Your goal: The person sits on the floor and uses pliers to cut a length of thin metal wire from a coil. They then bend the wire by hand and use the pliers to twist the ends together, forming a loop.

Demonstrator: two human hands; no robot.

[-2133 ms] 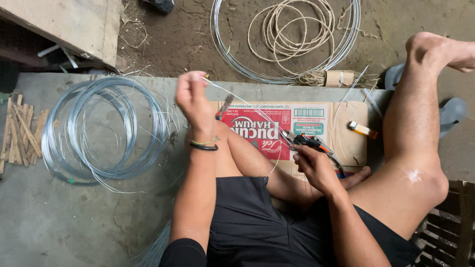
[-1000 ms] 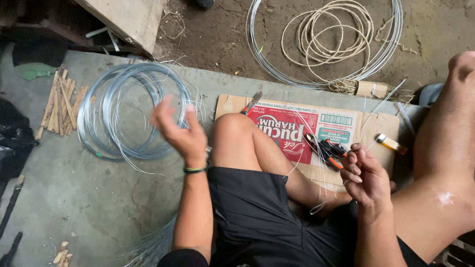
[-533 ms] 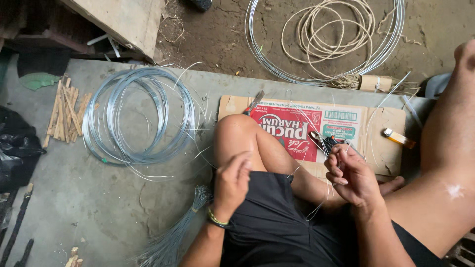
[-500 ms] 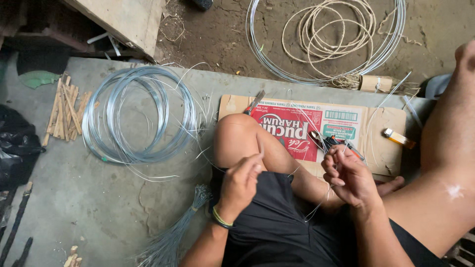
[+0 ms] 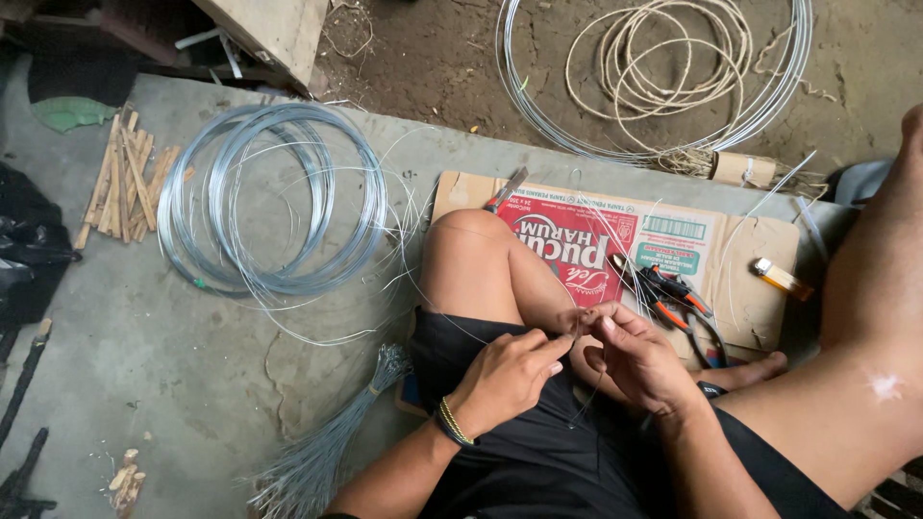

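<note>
I sit cross-legged on a flattened cardboard box (image 5: 745, 306). My left hand (image 5: 505, 377), with a bracelet at the wrist, and my right hand (image 5: 642, 360) meet over my lap. Both pinch a thin grey wire (image 5: 577, 322) between thumb and fingers. The wire's strands run up over my knee towards a large coil of silver wire (image 5: 274, 197) on the concrete at the left. Pliers with orange and black handles (image 5: 668, 288) lie on the cardboard just beyond my right hand. Whether that hand touches them I cannot tell.
A tied bundle of cut wire pieces (image 5: 322, 459) lies by my left forearm. A yellow lighter (image 5: 779, 279) and a red-handled tool (image 5: 505, 190) rest on the cardboard. Behind it are a rope coil (image 5: 663, 72) on dirt, wooden sticks (image 5: 123, 185) and a black bag (image 5: 27, 252).
My left hand came down from beside the wire coil to my lap and joined the right hand on the wire. The pliers that my right hand held are now beyond it.
</note>
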